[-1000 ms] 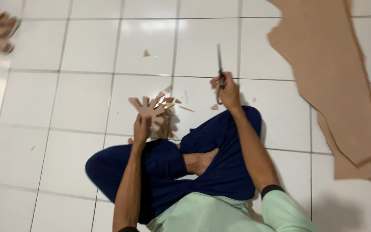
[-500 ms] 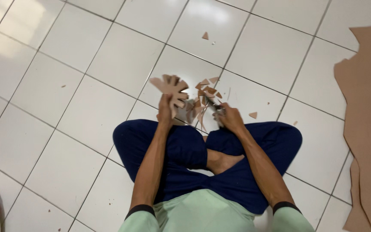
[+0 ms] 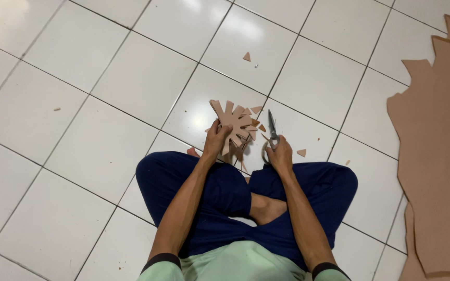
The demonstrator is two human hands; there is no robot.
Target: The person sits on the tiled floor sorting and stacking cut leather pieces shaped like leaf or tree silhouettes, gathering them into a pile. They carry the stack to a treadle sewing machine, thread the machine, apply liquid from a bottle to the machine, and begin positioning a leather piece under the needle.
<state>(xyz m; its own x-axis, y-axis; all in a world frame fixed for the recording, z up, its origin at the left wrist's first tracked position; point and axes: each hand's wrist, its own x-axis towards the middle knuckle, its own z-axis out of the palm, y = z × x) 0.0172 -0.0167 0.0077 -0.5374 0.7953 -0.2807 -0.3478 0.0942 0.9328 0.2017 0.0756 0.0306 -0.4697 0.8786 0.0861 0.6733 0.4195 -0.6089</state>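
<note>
Person seated cross-legged on the white tiled floor [image 3: 105,78], dark blue trousers, both forearms extended forward over the knees. Left hand [image 3: 215,139]: grip closed on the lower edge of a tan cardboard cutout [image 3: 234,125], a fan or star shape with several blunt prongs; held raised just above the floor, apparently so the prongs stay free of the hand and reachable by the blades. Cutout sits directly above and slightly right of the left grip; prongs radiate up and away from the person, and the piece's long axis runs roughly from lower right to upper left, tilted away from the body. Right hand [image 3: 279,153]: grip closed through the handles of a pair of scissors [image 3: 272,130], just right of the cutout and close beside it; blades point straight away from the person, nearly parallel to the right forearm. Blades look closed or nearly so, hard to tell at this size. Small tan offcuts [image 3: 301,152] lie on the floor right of the right grip, one farther ahead. Large tan cardboard sheet [image 3: 433,151] with cut-out edges lies well to the right
</note>
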